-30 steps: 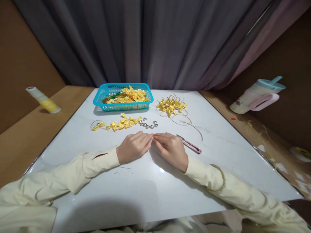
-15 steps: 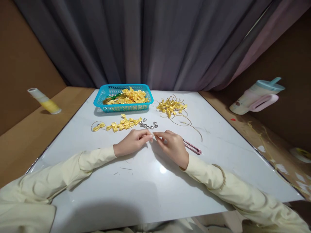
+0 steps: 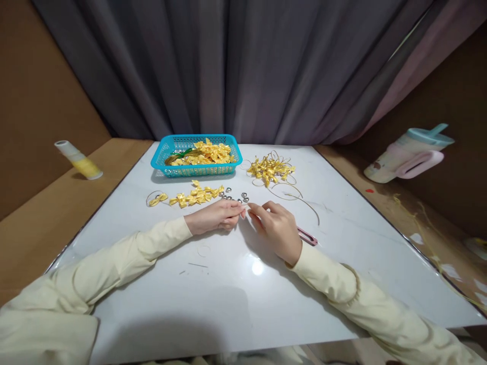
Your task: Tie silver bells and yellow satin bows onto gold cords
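Observation:
My left hand and my right hand meet fingertip to fingertip over the middle of the white table. Both are closed in a pinch; whatever lies between the fingers is too small to make out. Just beyond my left fingertips are several small silver beads. A row of yellow ribbon bows lies behind my left hand, and one bow with a thin cord loop rests at its left end. A pink cutter is partly hidden behind my right hand.
A blue basket full of yellow bows stands at the back. Right of it is a heap of bows on gold cords. A tumbler stands far right, a yellow thread spool far left. Thin wire scraps lie in front.
My left hand has turned over so its back shows more, fingers still pinched. My right hand stays pinched close by. The whole view has shifted slightly.

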